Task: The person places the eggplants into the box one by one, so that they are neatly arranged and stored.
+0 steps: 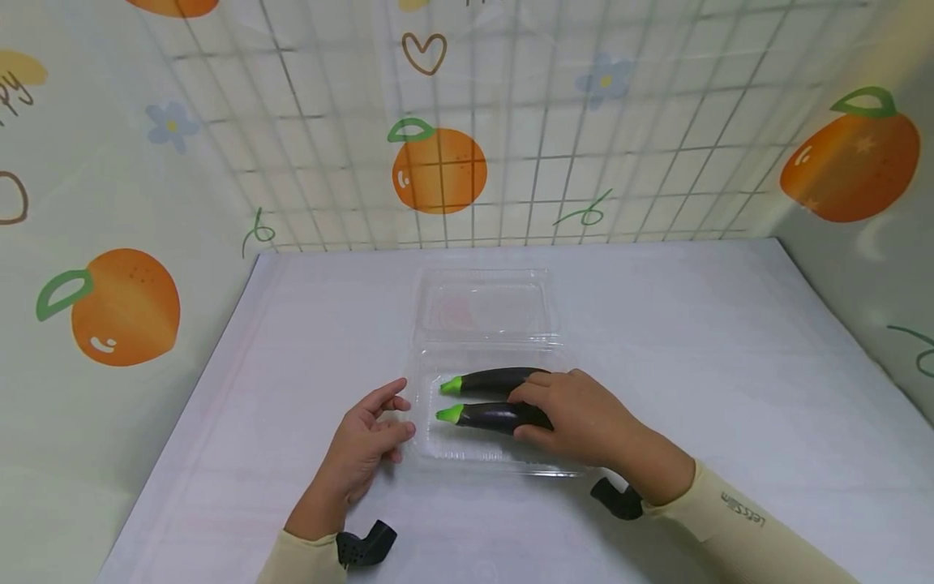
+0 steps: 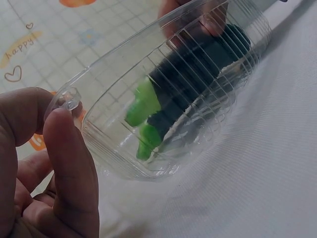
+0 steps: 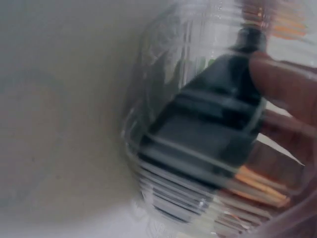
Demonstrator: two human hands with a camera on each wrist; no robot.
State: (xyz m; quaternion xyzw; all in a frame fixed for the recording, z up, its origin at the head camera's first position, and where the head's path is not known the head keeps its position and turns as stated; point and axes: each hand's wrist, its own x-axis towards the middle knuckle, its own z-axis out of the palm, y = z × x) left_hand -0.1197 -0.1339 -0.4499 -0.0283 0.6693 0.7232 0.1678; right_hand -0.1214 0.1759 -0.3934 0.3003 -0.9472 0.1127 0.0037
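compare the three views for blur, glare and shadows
Head view: both eggplants fairly crisp, pale glints edging the clear container, soft shadow on the white table by the right sleeve; left wrist view: dimmer, ridged plastic breaking up the eggplants' outlines; right wrist view: heavily blurred, the right hand and container smeared.

- I count two eggplants (image 1: 496, 380) (image 1: 492, 416)
- One clear box (image 1: 467, 448), one lid (image 1: 485, 302)
- Two hands (image 1: 365, 442) (image 1: 584, 412)
- Two black wrist cameras (image 1: 365, 547) (image 1: 616, 500)
- One table (image 1: 693, 324)
- Three whole printed oranges (image 1: 440, 172) (image 1: 127, 304) (image 1: 850, 169) beyond its edges

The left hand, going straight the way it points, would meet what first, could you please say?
First the clear container, whose edge the left hand seems to pinch, though depth is unclear.
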